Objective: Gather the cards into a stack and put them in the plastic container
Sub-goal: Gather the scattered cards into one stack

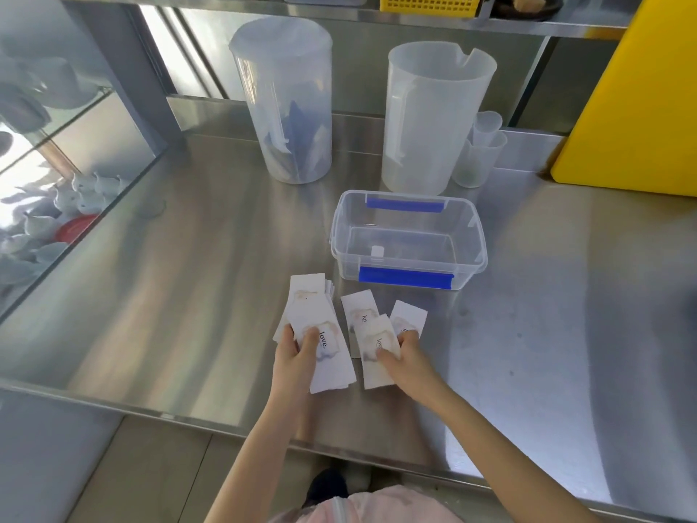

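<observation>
Looking down from head height, 2 bare forearms reach over a stainless steel worktop (188,296) toward a scatter of white cards.

The left hand (296,352) is curled around a fanned bunch of cards (320,334), thumb pressed on the top card beside the printed word "love", the other fingers tucked beneath. The bunch is loosely squared; its long axis runs away from the person, leaning slightly left, and the near end sticks out past the hand toward the worktop edge.

The right hand (401,352) lies flat and half-open on 3 loose cards (371,334), fingertips pressing on them rather than gripping. These cards overlap one another, long sides running roughly away from the person, the rightmost tilted to the right.

Just beyond the cards, close but apart from them, stands the plastic container (409,239): clear, rectangular, lidless, with a blue clasp on its near and far long sides. Its long axis runs left to right.

Behind it stand 2 tall translucent jugs (433,118), small plastic cups (481,152) and, far right, a yellow board (641,107).
</observation>
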Demonstrator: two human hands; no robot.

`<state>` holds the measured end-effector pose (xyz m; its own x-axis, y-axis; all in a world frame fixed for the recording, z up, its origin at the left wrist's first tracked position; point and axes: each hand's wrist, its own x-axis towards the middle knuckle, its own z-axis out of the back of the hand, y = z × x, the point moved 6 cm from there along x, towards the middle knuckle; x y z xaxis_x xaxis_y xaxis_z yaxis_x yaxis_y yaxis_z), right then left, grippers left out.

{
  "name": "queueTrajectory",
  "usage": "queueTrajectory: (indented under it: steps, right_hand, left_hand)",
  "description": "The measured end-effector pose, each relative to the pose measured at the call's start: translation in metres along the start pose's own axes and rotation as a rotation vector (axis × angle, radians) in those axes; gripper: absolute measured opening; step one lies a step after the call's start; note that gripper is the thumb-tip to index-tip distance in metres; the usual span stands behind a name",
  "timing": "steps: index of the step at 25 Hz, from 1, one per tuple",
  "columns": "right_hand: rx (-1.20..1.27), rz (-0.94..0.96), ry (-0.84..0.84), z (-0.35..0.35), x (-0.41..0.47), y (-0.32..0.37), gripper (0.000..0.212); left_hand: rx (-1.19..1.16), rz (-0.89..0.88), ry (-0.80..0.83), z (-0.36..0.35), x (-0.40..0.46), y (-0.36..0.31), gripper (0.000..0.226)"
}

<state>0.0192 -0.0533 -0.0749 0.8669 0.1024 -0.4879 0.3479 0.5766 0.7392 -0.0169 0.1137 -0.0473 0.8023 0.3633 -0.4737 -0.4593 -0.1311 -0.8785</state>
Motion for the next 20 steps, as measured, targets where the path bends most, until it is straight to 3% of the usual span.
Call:
queueTrajectory:
  steps: [5,10,13,18,20]
  right_hand:
    - [0.336,0.116,-0.021,0.019,-0.018,0.032,0.016]
    - [0.082,0.230,-0.036,-0.001,-0.023,0.044,0.016]
    - [-0.029,0.256,-0.054,-0.010,-0.023,0.043,0.024]
    - [0.288,0.110,-0.098,0.004,0.000,0.017,0.027]
    - [0.163,-0.014,-0.176,0.017,0.014,-0.003,0.040]
  left_hand:
    - [-0.018,0.009,0.026,-0.006,0.001,0.002,0.017]
    - [-0.089,0.021,0.127,-0.024,0.000,0.003,0.017]
    - [-0.038,-0.015,0.150,-0.026,0.000,0.003,0.030]
    - [-0.054,0.012,0.085,-0.015,0.002,0.007,0.032]
    - [-0.066,0.029,0.079,-0.012,0.003,0.008,0.030]
